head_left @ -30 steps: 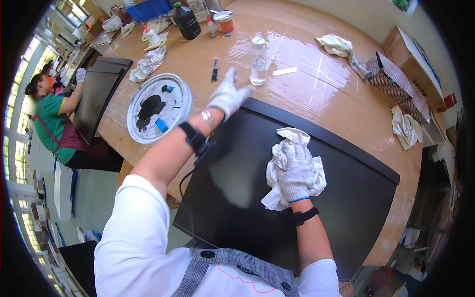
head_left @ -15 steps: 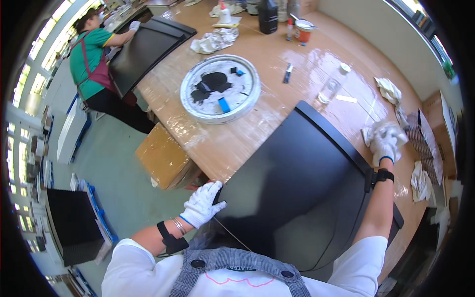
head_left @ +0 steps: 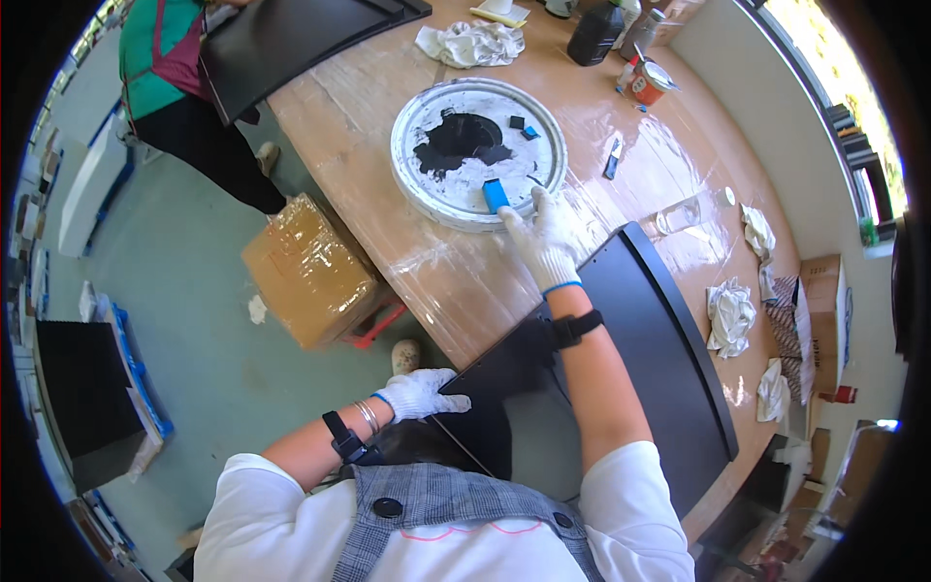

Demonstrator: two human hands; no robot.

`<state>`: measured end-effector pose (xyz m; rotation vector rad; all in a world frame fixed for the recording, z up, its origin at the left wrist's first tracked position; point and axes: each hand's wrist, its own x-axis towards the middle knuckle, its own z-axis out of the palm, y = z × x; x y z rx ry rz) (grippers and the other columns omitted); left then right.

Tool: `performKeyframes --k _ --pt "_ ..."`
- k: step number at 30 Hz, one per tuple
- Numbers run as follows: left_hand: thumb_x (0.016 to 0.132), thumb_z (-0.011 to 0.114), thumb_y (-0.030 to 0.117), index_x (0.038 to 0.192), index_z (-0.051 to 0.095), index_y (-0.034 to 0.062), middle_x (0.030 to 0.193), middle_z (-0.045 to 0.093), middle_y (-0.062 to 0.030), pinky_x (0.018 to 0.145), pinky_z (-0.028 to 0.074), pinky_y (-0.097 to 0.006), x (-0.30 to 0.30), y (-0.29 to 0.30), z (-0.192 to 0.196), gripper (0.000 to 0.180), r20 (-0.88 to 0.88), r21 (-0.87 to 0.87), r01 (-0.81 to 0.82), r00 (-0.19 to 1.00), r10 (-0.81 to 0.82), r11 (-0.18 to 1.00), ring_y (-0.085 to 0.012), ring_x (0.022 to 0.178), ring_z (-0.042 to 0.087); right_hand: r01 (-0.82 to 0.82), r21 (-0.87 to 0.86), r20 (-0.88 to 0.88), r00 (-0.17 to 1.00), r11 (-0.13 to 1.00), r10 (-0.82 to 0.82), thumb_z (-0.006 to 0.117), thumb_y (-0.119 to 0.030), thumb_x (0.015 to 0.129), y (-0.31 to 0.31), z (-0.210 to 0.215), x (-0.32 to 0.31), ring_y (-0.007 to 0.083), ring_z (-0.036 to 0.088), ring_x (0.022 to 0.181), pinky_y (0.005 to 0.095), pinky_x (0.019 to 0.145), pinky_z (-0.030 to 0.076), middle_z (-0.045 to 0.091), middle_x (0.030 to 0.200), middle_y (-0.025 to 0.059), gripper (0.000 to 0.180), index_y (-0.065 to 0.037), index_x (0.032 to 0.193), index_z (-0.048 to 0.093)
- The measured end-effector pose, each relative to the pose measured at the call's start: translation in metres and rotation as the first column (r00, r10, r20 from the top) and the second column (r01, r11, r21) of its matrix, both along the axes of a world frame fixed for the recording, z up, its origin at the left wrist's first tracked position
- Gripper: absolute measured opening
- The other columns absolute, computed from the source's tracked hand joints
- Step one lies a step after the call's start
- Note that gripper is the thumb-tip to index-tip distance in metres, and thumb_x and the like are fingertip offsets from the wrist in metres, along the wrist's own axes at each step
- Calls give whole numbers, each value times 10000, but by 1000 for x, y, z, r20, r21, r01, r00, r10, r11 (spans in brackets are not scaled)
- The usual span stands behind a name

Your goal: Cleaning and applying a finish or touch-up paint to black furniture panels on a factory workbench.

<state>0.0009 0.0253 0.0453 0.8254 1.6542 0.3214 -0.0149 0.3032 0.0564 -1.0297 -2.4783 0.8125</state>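
A glossy black panel (head_left: 635, 325) with a raised bar along its far edge lies in front of me on the table. My left hand (head_left: 419, 393), in a white knit glove, grips the panel's near-left edge. Across the panel, my gloved right hand (head_left: 549, 238) reaches to the near rim of a round white lid (head_left: 412, 184) smeared with black. Its thumb and forefinger are apart, just beside a small blue block (head_left: 496, 196) on the lid. I see nothing held in that hand. A crumpled white cloth (head_left: 730, 318) lies right of the panel.
Beyond the lid are a rag (head_left: 470, 44), a black bottle (head_left: 596, 34) and an orange-red can (head_left: 650, 83). A clear bottle (head_left: 689, 213) lies near the panel's far end. Left of the table stands a carton (head_left: 308, 272); a co-worker (head_left: 184, 92) is beside another black panel (head_left: 291, 44).
My right hand has let go of the crumpled cloth at the right and moved left across the panel to the lid. My left hand stays at the panel's edge. The view has shifted.
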Motion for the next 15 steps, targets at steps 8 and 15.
performKeyframes --k 8,15 --pt "828 518 744 1297 561 105 1222 627 -199 963 456 -409 -11 -2 -30 793 154 135 82 983 -103 987 -359 1155 584 47 -182 -32 998 982 -53 677 -238 871 -3 -9 -12 242 624 956 340 863 503 645 1030 125 493 -37 1301 547" --pt "837 505 738 1218 602 80 1157 649 -217 897 486 -425 -19 0 -24 767 130 181 108 983 -133 978 -363 1107 613 -278 -771 -434 888 573 -152 506 -67 914 -26 39 57 218 632 949 346 865 530 620 1060 138 419 36 1320 490"
